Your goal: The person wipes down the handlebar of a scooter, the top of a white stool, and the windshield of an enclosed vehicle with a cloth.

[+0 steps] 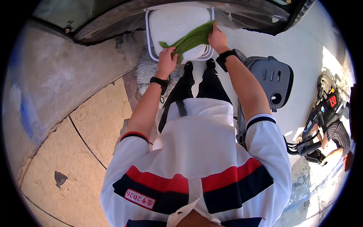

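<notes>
A green cloth [191,39] stretches diagonally between my hands, above a white rectangular panel [166,26] set in a white-rimmed container [148,38]. My left hand [166,62] grips the cloth's lower left part, its fingers curled over the fabric. Higher up on the right, my right hand [217,39] is closed on the other end of it. Each wrist wears a black band. Loose folds of the cloth hang near the container's front edge.
A dark, dusty vehicle part [113,22] spans the top. By my right arm stands a grey slotted plastic machine [270,77]. A grey fluffy cloth [149,73] lies left of my legs. Far right are a black motorbike [321,113] and part of another person [337,136].
</notes>
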The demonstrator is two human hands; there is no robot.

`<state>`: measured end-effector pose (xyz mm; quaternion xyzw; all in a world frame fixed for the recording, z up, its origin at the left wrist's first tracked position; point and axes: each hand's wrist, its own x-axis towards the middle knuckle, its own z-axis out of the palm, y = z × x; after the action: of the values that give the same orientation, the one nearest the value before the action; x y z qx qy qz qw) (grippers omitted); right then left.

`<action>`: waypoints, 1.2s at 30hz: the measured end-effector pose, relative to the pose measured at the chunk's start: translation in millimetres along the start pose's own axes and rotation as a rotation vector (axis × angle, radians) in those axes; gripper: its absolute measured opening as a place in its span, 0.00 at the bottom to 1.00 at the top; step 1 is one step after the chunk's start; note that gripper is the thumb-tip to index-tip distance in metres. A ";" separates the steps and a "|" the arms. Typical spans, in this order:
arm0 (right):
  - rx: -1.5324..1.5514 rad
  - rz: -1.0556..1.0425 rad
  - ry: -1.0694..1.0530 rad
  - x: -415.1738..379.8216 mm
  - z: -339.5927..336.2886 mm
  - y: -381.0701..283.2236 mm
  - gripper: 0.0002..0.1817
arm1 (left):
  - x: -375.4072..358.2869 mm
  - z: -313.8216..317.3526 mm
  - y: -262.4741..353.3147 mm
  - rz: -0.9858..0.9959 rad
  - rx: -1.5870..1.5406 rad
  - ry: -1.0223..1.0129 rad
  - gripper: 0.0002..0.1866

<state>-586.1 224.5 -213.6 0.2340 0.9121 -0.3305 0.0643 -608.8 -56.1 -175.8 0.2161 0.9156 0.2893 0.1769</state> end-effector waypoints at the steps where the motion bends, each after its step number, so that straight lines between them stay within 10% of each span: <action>1: -0.016 0.048 -0.054 -10.3 -1.8 0.0 0.36 | -0.6 2.1 -2.9 -0.020 -0.054 0.005 0.21; 21: -0.162 -0.056 0.129 -157.6 38.2 -4.8 0.10 | -31.1 -15.8 -42.6 0.081 -0.003 -0.008 0.13; 36: -0.299 -0.385 0.336 -106.1 57.1 -80.1 0.28 | -43.5 -52.0 -101.2 -0.121 -0.199 0.232 0.23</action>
<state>-532.2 93.8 -183.0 0.0963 0.9761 -0.1551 -0.1179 -625.0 -176.1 -188.4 0.1072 0.9081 0.3903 0.1075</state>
